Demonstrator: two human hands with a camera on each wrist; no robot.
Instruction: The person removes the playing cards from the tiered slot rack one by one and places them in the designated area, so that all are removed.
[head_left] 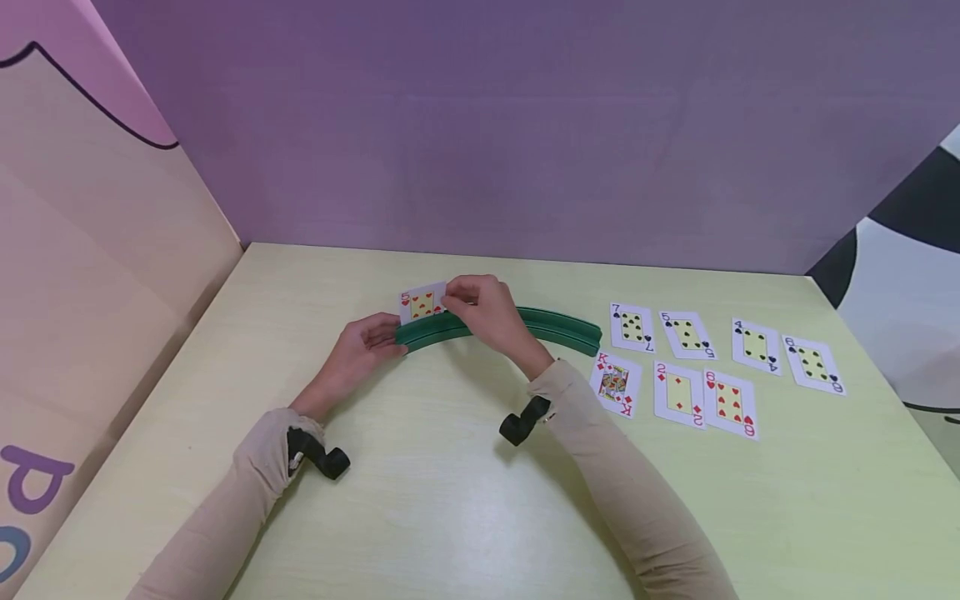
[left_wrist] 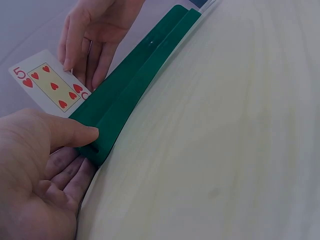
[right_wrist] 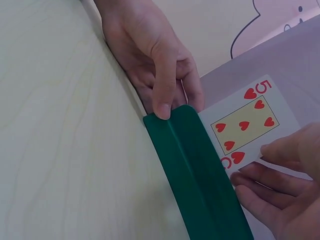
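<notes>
A curved green card holder (head_left: 558, 327) lies across the far middle of the table. My left hand (head_left: 358, 357) grips its left end, thumb on the top and fingers curled under, as the left wrist view shows. The five of hearts (right_wrist: 245, 125) leans at the back of the holder near that end, face toward me, its lower edge at the holder. My right hand (head_left: 489, 312) reaches over the holder and pinches the right side of this card between thumb and fingers.
Face-up cards lie in two rows to the right: a seven of spades (head_left: 632, 327), other spades behind, and a red king (head_left: 615, 383), two of diamonds (head_left: 678, 395) and another heart card (head_left: 731, 403) in front. A purple wall (head_left: 525, 133) stands behind the table (head_left: 435, 517).
</notes>
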